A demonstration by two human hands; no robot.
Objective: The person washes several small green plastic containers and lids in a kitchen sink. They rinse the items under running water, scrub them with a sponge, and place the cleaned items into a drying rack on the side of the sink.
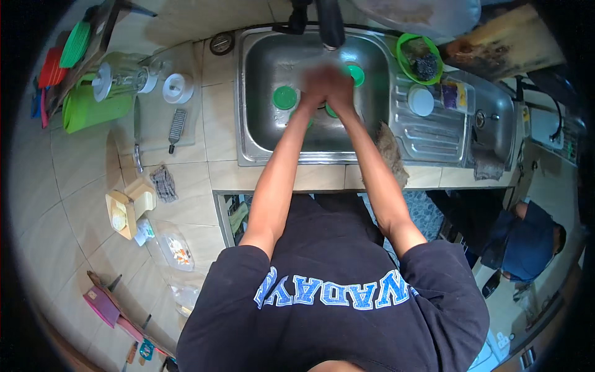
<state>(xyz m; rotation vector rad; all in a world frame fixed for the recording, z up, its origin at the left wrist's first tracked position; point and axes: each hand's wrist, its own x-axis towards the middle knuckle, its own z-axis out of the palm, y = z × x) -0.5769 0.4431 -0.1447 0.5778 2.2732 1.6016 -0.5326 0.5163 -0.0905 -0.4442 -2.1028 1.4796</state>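
Observation:
Both of my hands are together over the steel sink basin (265,125), below the dark tap (331,28). My left hand (314,86) touches or overlaps my right hand (341,88). Heavy blur covers the fingers, so whether anything is held between them cannot be made out. Several round green plastic pieces, which look like lids, lie in the basin. One green piece (284,97) sits left of my hands, and another green piece (355,75) is right beside my right hand. Two more show partly behind my wrists and forearms.
Right of the basin are a green bowl with a dark scouring pad (425,67), a white round lid (421,101) and a brown cloth (391,156). A grater (177,128), a knife (137,135) and a glass blender jar (125,79) occupy the left counter. Another person (520,242) is at far right.

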